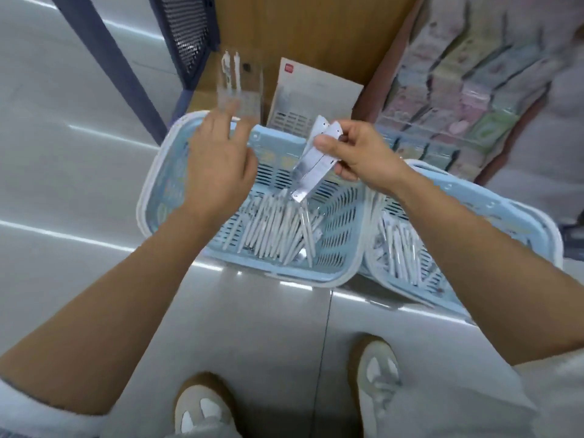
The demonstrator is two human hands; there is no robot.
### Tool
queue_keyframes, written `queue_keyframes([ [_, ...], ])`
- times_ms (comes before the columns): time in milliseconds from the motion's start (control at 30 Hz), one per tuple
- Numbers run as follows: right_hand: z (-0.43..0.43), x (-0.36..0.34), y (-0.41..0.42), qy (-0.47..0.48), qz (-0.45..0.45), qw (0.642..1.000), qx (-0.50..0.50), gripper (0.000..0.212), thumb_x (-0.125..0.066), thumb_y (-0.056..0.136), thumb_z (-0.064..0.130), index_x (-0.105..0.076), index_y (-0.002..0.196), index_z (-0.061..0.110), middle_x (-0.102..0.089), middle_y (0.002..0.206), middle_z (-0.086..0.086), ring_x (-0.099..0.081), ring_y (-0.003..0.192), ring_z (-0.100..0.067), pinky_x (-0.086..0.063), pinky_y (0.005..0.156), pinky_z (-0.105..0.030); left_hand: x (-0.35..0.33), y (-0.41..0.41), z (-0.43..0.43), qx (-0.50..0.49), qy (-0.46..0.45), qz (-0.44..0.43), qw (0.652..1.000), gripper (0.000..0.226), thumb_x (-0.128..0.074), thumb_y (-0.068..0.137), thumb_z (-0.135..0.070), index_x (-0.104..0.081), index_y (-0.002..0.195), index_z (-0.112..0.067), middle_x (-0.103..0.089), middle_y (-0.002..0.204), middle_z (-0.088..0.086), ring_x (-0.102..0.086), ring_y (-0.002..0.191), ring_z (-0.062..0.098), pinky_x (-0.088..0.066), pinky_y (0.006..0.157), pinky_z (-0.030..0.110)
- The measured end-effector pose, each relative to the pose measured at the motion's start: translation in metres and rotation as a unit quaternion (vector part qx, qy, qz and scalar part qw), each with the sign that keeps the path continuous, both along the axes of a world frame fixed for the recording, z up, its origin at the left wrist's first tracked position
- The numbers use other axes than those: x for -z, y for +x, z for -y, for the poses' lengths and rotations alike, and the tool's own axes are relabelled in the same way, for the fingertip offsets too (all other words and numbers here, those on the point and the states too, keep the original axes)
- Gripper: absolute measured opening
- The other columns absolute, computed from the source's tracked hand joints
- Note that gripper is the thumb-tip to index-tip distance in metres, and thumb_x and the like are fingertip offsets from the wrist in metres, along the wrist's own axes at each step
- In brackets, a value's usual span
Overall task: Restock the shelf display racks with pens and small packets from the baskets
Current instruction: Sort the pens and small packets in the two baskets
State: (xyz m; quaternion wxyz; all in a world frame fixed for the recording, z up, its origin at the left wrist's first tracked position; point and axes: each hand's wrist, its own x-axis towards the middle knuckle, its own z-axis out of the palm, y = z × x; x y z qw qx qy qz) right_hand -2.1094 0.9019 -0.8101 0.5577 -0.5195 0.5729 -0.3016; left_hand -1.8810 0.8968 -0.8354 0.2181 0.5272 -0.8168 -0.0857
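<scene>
Two light blue slotted baskets stand on the floor side by side. The left basket [158,184] holds several white pens [271,232]; the right basket [521,216] holds more white pens [401,248]. My right hand [357,153] pinches two or three narrow clear packets [313,162] above the left basket. My left hand [218,159] hovers over that basket's far left rim, fingers spread, and a blurred clear plastic pack [238,86] sits at its fingertips; whether the fingers grip it is unclear.
A shelf rack [458,90] with pastel packets rises at the right. A white boxed item [313,99] leans against a wooden panel [300,33] behind the baskets. A dark blue mesh rack [186,36] stands upper left. My shoes [202,406] are on the grey floor below.
</scene>
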Motion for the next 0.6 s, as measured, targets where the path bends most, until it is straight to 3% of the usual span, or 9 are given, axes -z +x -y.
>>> queue_keyframes([
  [67,-0.017,-0.013,-0.052,0.0,-0.004,0.999,0.041,0.014,-0.056,0.094,0.016,-0.055,0.082,0.01,-0.046,0.045,0.009,-0.033,0.037,-0.008,-0.023,0.035,-0.018,0.0,-0.047,-0.014,0.085,-0.004,-0.012,0.996,0.044,-0.045,0.087,-0.014,-0.055,0.128,-0.002,-0.046,0.14,0.025,-0.045,0.127,0.043,-0.039,0.102,0.051],
  [133,-0.043,-0.011,-0.104,0.018,-0.028,0.997,0.071,0.013,-0.056,0.094,0.017,-0.056,0.085,0.008,-0.044,0.044,0.008,-0.03,0.038,-0.009,-0.021,0.036,-0.018,0.007,-0.091,-0.035,0.168,0.018,0.004,0.986,0.048,-0.038,0.091,-0.023,-0.053,0.133,-0.005,-0.043,0.146,0.022,-0.039,0.135,0.04,-0.034,0.109,0.052],
  [233,-0.09,0.022,-0.159,0.081,-0.093,0.988,0.098,0.021,-0.062,0.09,0.021,-0.055,0.079,0.005,-0.041,0.041,0.004,-0.03,0.035,-0.01,-0.024,0.036,-0.018,0.028,-0.14,-0.063,0.276,0.063,0.067,0.957,0.058,-0.027,0.096,-0.041,-0.039,0.147,-0.016,-0.021,0.16,0.013,-0.016,0.148,0.031,-0.016,0.119,0.05],
  [300,-0.114,0.057,-0.174,0.135,-0.134,0.975,0.116,0.03,-0.068,0.085,0.026,-0.048,0.073,0.007,-0.041,0.043,-0.002,-0.036,0.037,-0.014,-0.03,0.039,-0.022,0.042,-0.156,-0.076,0.308,0.071,0.105,0.943,0.065,-0.021,0.096,-0.051,-0.028,0.152,-0.019,-0.009,0.163,0.007,-0.003,0.15,0.026,-0.006,0.121,0.049],
  [400,-0.13,0.107,-0.181,0.201,-0.224,0.949,0.098,0.038,-0.072,0.084,0.03,-0.042,0.071,0.01,-0.044,0.051,-0.007,-0.048,0.046,-0.018,-0.04,0.05,-0.03,0.055,-0.162,-0.081,0.293,0.064,0.137,0.944,0.071,-0.022,0.095,-0.055,-0.021,0.154,-0.015,-0.007,0.163,0.004,0.002,0.151,0.023,-0.003,0.121,0.05],
  [467,-0.134,0.125,-0.18,0.224,-0.281,0.931,0.068,0.03,-0.072,0.084,0.032,-0.053,0.083,0.008,-0.049,0.055,-0.006,-0.049,0.05,-0.02,-0.043,0.058,-0.032,0.056,-0.16,-0.079,0.295,0.061,0.135,0.944,0.072,-0.022,0.094,-0.051,-0.02,0.154,-0.014,-0.008,0.163,0.004,0.002,0.151,0.022,-0.003,0.121,0.049],
  [500,-0.135,0.13,-0.181,0.23,-0.301,0.924,0.054,0.035,-0.071,0.084,0.033,-0.058,0.101,0.005,-0.052,0.059,-0.006,-0.051,0.052,-0.019,-0.043,0.06,-0.031,0.055,-0.159,-0.079,0.299,0.06,0.13,0.943,0.071,-0.024,0.093,-0.049,-0.022,0.154,-0.013,-0.008,0.163,0.004,0.002,0.151,0.021,-0.003,0.121,0.048],
  [533,-0.136,0.134,-0.182,0.238,-0.313,0.918,0.045,0.049,-0.07,0.085,0.035,-0.055,0.12,0.003,-0.055,0.064,-0.006,-0.053,0.056,-0.02,-0.043,0.06,-0.028,0.054,-0.158,-0.078,0.301,0.061,0.123,0.944,0.07,-0.025,0.092,-0.048,-0.025,0.153,-0.012,-0.01,0.163,0.004,0.001,0.151,0.021,-0.003,0.121,0.049],
  [600,-0.137,0.139,-0.187,0.25,-0.334,0.908,0.032,0.066,-0.069,0.085,0.039,-0.044,0.136,0.005,-0.063,0.088,-0.011,-0.06,0.073,-0.023,-0.043,0.063,-0.026,0.053,-0.159,-0.076,0.294,0.063,0.103,0.948,0.068,-0.027,0.093,-0.047,-0.033,0.15,-0.011,-0.015,0.162,0.005,-0.003,0.151,0.021,-0.002,0.121,0.049],
])
